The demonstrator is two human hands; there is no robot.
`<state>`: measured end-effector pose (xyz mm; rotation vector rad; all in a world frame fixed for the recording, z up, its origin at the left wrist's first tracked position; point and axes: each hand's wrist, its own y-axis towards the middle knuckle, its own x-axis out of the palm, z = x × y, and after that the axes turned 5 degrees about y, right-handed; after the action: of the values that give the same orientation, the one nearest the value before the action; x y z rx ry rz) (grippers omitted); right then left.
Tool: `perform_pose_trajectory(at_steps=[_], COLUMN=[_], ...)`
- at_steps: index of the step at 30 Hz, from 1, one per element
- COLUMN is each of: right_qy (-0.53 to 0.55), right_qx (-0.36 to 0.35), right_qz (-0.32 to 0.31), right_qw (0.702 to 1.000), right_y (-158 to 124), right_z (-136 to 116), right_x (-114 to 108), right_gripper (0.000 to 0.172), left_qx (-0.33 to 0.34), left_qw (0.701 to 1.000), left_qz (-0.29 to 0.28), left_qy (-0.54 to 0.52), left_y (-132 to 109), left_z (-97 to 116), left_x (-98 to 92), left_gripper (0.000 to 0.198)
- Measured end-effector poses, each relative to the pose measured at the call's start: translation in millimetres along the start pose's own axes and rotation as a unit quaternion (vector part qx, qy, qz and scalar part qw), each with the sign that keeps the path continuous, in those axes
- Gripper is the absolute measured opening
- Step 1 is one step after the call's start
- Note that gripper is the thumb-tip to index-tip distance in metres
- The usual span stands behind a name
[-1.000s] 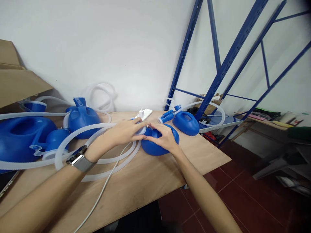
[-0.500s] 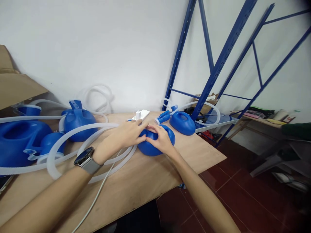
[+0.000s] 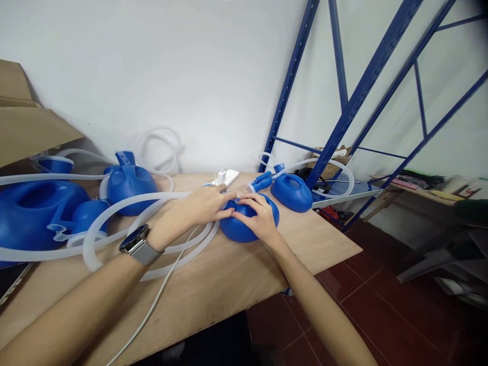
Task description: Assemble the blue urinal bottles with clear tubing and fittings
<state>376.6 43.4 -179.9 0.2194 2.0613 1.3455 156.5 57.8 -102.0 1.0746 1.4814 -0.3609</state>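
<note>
A blue plastic urinal bottle (image 3: 244, 233) lies on the wooden table with both hands at its neck end. From the left, my left hand (image 3: 206, 206) reaches over with its fingers curled onto that end, a watch on the wrist. My right hand (image 3: 263, 218) bends its thumb and fingers against the bottle's top, the fingertips close to those of my left hand. The part between the fingertips is mostly hidden. A translucent white hose (image 3: 204, 246) loops on the table beside my left forearm.
More blue urinal bottles stand left (image 3: 131, 190) and right (image 3: 292, 193) on the table (image 3: 229, 290). A white power strip (image 3: 231, 177) with a plug sits behind my hands, and a white cable (image 3: 152, 307) crosses the front. Blue shelf posts (image 3: 343, 119) rise at right; a cardboard box (image 3: 34, 129) is at left.
The view has shifted slightly, so the scene sits a little further right. Both hands stay at the bottle's neck end, with only small changes in the fingers.
</note>
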Motion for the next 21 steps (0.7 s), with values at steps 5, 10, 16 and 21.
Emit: perform_pose_trajectory(at_steps=[5, 10, 16, 21], right_qy=[0.023, 0.054, 0.073, 0.080], right_qx=[-0.026, -0.013, 0.016, -0.002], right_qz=[-0.007, -0.005, -0.019, -0.022], right_qw=[0.999, 0.998, 0.997, 0.997], right_y=[4.6, 6.1, 6.4, 7.7], right_z=[-2.2, -1.1, 3.3, 0.8], right_x=[-2.6, -3.3, -3.8, -4.7], right_gripper=[0.020, 0.023, 0.018, 0.016], left_qx=[0.007, 0.010, 0.010, 0.021], left_qw=[1.000, 1.000, 1.000, 1.000], left_qz=[0.010, 0.011, 0.000, 0.018], left_qy=[0.008, 0.016, 0.018, 0.000], left_y=[-0.6, -0.6, 0.9, 0.1], left_z=[0.9, 1.8, 2.4, -0.5], left_x=[2.4, 1.8, 0.1, 3.9], left_gripper=[0.045, 0.050, 0.045, 0.037])
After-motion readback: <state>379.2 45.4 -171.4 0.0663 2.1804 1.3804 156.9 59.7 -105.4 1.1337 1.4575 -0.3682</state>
